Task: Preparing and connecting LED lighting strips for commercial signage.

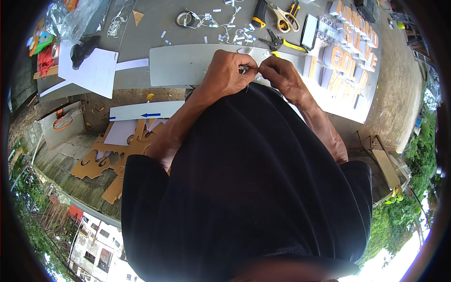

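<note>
My left hand (226,70) is closed, with a small shiny metallic thing (243,70) showing between its fingers, too little of it to name. Close to its fingertips, my right hand (283,78) pinches with thumb and forefinger; what it holds, if anything, is hidden. Both hands are over a long pale strip (174,65) lying along the near edge of the table. Just beyond them lie cutters with yellow and black handles (278,42). A string of small white LED modules (226,23) with thin wires is spread farther off.
A tape roll (184,19), a utility knife (259,13), scissors (284,19) and a phone (309,31) lie across the table. Raised letters (345,61) stand on a white board at right. White cut sheets (94,70) lie left; cut brown board (101,155) lies below the table.
</note>
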